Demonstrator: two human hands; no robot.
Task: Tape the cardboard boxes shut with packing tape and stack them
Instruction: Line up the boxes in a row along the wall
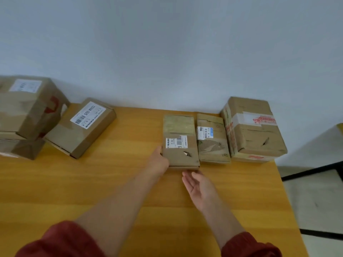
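Observation:
A flat cardboard box (181, 143) with a white barcode label lies near the middle of the table's far side. My left hand (158, 160) touches its near left corner, fingers against the box's left side. Just below the box's front edge my right hand (197, 188) is held palm up with fingers straight, their tips close to the edge. A second flat box (212, 141) lies right beside it, and a taller stack of boxes (252, 128) stands further right. No tape roll shows.
The yellow wooden table (130, 182) ends at the right (285, 191), with floor beyond. At the left, a labelled box (81, 127) leans against a stack of larger boxes (26, 112). A pale wall runs behind the table.

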